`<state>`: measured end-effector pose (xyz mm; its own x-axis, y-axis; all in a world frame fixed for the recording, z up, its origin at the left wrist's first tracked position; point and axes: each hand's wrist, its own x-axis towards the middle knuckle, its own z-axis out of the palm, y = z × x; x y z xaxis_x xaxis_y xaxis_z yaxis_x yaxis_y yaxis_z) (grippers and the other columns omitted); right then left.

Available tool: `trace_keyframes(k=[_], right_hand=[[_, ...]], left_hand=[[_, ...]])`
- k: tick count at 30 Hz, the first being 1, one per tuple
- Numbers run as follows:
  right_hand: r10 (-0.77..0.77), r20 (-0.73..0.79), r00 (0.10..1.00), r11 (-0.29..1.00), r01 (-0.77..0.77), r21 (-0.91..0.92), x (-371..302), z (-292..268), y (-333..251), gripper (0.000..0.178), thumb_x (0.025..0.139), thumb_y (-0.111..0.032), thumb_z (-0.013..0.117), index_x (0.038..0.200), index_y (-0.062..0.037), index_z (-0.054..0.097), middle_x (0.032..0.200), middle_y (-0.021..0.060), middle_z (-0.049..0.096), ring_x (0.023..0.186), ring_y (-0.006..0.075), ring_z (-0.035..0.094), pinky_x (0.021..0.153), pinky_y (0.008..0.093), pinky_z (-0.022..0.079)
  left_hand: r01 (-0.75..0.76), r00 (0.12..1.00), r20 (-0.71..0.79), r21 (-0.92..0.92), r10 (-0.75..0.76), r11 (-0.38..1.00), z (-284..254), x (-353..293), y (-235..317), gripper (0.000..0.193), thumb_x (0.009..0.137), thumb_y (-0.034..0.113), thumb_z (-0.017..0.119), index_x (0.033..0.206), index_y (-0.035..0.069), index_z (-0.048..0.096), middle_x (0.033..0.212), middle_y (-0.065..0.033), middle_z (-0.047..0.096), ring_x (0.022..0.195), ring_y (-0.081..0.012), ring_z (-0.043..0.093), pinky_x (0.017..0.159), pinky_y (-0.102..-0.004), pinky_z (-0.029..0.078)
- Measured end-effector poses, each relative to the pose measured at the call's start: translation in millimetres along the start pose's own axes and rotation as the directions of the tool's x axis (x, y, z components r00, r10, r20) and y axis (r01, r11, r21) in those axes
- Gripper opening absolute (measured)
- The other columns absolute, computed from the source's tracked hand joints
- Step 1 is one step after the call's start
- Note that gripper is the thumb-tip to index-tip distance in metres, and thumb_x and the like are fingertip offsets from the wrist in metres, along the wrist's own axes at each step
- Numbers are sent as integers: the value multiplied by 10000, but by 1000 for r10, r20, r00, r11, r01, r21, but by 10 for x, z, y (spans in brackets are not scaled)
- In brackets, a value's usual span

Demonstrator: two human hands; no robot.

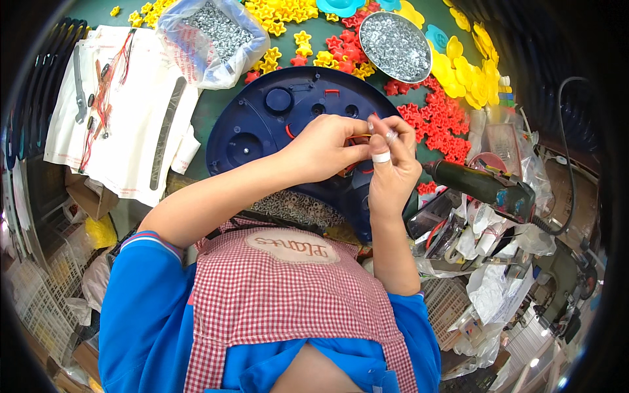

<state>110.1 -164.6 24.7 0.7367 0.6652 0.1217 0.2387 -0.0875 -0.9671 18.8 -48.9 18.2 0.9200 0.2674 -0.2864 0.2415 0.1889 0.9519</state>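
Observation:
Over a dark blue plastic shell [252, 118] with round recesses, my two hands meet at the fingertips. My left hand [327, 149] is closed in a pinch on a thin yellow-and-red wire [358, 136]. Facing it, my right hand [395, 160] has thumb and fingers pressed together at the same wire, and white tape wraps its thumb. The wire's ends are hidden by the fingers. More red wire [290, 131] curves inside the shell beside my left hand, and a small red piece [332, 92] sits near its far edge.
A black-handled power screwdriver [481, 187] with a cord lies to the right. Behind are a bag of screws [219, 33], a metal dish of screws [396, 48], and yellow and red star pieces [436, 118]. White bags with wires [124, 111] lie left.

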Motion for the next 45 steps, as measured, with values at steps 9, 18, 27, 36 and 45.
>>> trace_keyframes(k=[9,18,27,36,45], right_hand=[[-636,351,687,528,720,-451,298,-440,-4,243,729,24,717,959,-45,747,856,75,655,742,234,632,666,325,519],[-429,408,806,818,538,-203,433,-136,217,254,746,88,661,964,-19,735,910,99,668,803,227,654,685,290,531],[-67,491,868,966,179,-185,474,119,59,141,802,78,636,900,11,712,824,100,694,749,163,668,670,254,518],[-310,621,720,657,634,-407,570,259,212,152,746,-2,657,883,-61,684,852,62,629,798,263,641,698,362,525],[-320,705,633,604,709,-364,656,235,240,183,746,-1,674,917,-60,703,884,65,646,800,256,662,683,344,541]], left_hand=[[137,978,169,-87,-120,987,-234,172,42,136,896,73,640,942,-32,712,834,-35,700,808,-82,609,784,-262,500],[-168,921,-109,756,374,632,-385,-106,29,128,792,126,659,895,90,727,838,-101,676,830,-304,665,721,-408,545],[15,863,-281,845,421,534,-440,-349,-138,174,749,219,753,842,95,673,922,-37,618,925,-251,615,757,-391,525],[-34,780,-216,922,588,385,-445,-382,-277,233,632,226,813,775,100,678,1081,-25,609,1103,-244,527,939,-390,461],[-65,775,-199,919,600,389,-440,-392,-281,257,627,208,814,806,85,676,1084,-37,609,1117,-252,533,944,-357,469]])
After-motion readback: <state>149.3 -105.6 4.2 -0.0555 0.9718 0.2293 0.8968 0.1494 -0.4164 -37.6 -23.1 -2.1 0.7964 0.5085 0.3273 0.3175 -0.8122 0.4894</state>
